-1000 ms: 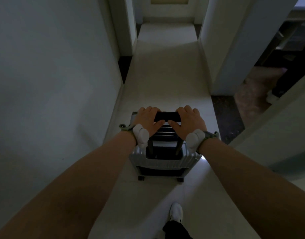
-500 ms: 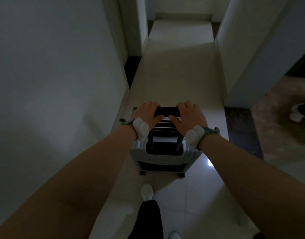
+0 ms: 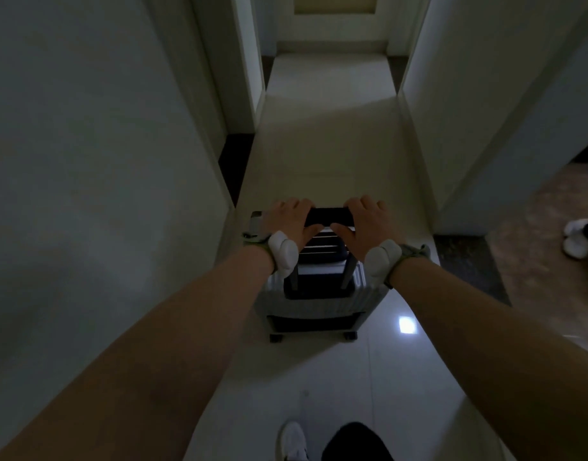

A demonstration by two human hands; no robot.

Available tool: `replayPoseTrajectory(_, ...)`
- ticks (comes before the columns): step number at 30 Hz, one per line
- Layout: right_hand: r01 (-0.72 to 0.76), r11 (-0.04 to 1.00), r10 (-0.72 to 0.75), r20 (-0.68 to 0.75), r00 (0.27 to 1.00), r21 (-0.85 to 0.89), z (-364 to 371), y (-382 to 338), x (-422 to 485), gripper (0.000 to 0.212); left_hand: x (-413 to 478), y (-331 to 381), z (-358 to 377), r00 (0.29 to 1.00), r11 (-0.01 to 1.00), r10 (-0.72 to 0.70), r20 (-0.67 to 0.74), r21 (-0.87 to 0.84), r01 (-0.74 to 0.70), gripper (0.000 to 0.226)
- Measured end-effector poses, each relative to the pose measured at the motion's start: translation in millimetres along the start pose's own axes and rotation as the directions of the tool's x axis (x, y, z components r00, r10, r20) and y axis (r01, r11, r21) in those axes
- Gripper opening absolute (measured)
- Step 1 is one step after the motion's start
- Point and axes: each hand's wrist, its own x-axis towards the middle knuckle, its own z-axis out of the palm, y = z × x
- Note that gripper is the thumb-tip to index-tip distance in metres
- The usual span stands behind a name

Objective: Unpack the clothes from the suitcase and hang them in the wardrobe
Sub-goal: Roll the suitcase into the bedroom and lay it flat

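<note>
Item: ribbed hard-shell suitcase (image 3: 319,302), upright on castors, hallway floor (image 3: 322,151). I judge it rigid, free-rolling, probably heavy to lift. Hold: telescopic handle (image 3: 329,215); my left hand (image 3: 287,221) and right hand (image 3: 363,225) have fingers curled round it.
</note>
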Motion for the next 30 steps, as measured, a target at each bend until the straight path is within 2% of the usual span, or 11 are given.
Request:
replayPoseTrajectory(10,0.011,1.0,-0.011,-0.011,1.0,-0.002,10,24,157,0.045,145,-33,-28,0.999,0.999,-0.033,0.011,-0.025,0.033,0.049)
replayPoseTrajectory(16,0.067,0.993,-0.058,0.098,0.994,-0.096,-3,37,251,0.048,233,-51,-44,0.995,0.994,-0.098,0.029,-0.041,0.1,0.047)
replayPoseTrajectory(23,0.052,0.995,-0.043,0.107,0.993,-0.091,-3,53,339,0.049,323,-75,-54,0.998,0.997,-0.065,0.022,-0.031,0.066,0.044)
replayPoseTrajectory(30,-0.013,0.994,0.022,0.084,0.996,-0.107,-1,69,459,0.047,450,-108,-67,1.0,1.0,0.015,0.01,-0.005,-0.015,0.044)
